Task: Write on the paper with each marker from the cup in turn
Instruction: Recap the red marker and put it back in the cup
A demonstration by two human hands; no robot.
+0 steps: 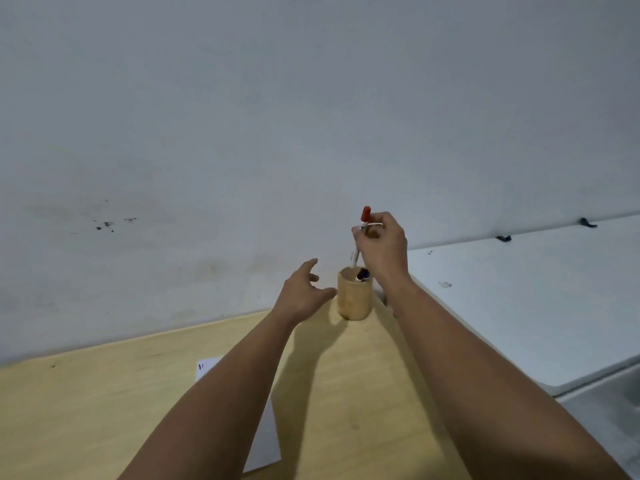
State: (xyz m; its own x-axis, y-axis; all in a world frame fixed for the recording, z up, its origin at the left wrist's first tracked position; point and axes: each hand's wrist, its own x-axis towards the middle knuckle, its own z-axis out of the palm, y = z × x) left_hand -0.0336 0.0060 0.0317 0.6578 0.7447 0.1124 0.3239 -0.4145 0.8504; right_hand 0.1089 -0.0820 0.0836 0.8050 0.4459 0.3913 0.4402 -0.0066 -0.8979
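A wooden cup [355, 299] stands upright at the far edge of the light wooden table, close to the wall. My right hand [382, 245] is above the cup, shut on a white marker with a red cap [363, 223]; the marker's lower end sits at the cup's mouth. At least one darker marker [363, 273] rests inside the cup. My left hand [304, 294] hovers open just left of the cup, fingers spread, thumb tip very near its side. A white sheet of paper [207, 367] with small red and blue marks lies nearer me, mostly hidden under my left forearm.
The wooden table [104, 403] fills the lower left. A white surface [519, 306] adjoins it on the right, with two small black clips [504, 238] at its far edge. A grey-white wall [277, 133] with dark specks stands directly behind the cup.
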